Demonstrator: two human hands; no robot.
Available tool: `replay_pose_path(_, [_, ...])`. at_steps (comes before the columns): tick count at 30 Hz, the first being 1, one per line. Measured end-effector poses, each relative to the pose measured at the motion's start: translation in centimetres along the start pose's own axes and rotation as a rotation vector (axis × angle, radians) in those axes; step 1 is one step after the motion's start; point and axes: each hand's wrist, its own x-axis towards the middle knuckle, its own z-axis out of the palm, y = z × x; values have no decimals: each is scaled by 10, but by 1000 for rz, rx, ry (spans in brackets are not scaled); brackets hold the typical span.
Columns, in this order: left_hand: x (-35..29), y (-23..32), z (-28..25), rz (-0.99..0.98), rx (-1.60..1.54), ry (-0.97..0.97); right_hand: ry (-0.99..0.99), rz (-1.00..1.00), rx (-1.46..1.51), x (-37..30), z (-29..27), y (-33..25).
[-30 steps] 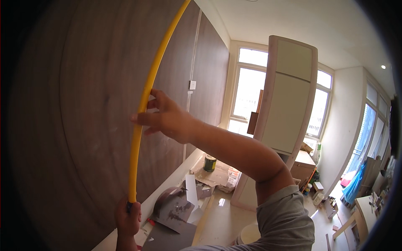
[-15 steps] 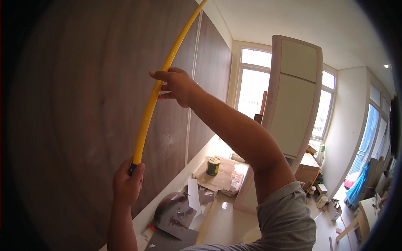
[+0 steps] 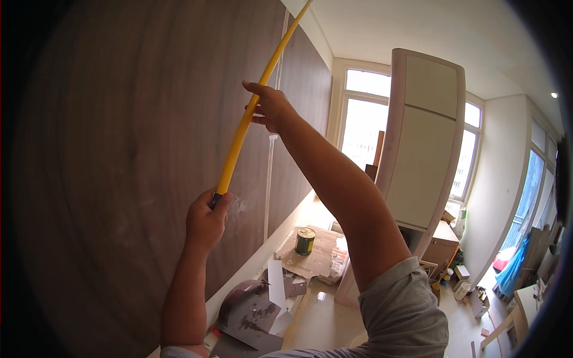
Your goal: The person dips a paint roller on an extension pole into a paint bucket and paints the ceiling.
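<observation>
A long yellow pole [image 3: 240,134] slants up and rightward in front of the brown wood-grain wall panel [image 3: 119,119]. Its upper end runs out of the picture. My left hand [image 3: 206,221] is closed round the lower end, where a short dark section shows above the fist. Higher up, my right hand [image 3: 271,108] holds the pole loosely, thumb across the near side and fingers curled behind. Just beyond the pole, a pale vertical seam [image 3: 270,191] divides the panels. Whatever the pole carries at its top lies out of view.
On the floor by the wall, a dark green can [image 3: 305,241] stands on stained cardboard [image 3: 286,246]. Scrap sheets [image 3: 250,307] lie nearer me. A tall pale cabinet [image 3: 427,143] rises before the windows. Clutter and a wooden stand [image 3: 501,328] occupy the right.
Both hands have moved right and upward in the picture, carrying the pole with them. The left hand has shifted most. The view of the room has hardly shifted.
</observation>
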Motion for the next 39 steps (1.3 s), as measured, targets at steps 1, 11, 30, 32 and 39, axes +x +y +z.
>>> replay_pose_path(1, [-2,-1,1,17,-6,4,8,-1,6,0,0,2])
replay_pose_path(11, [-87,-8,-45,-76,-63,31,-203,-42,-59,-74,31,3])
replay_pose_path(30, [-277,30,-156,-117,-156,68,-496,-135,-3,-259,106,-34])
replay_pose_path(32, [-282,37,-152,-144,-152,59,-496,-139,-23,-263,102,-35])
replay_pose_path(39, [-252,59,-118,-77,-218,18,-400,-148,8,-239,71,-49])
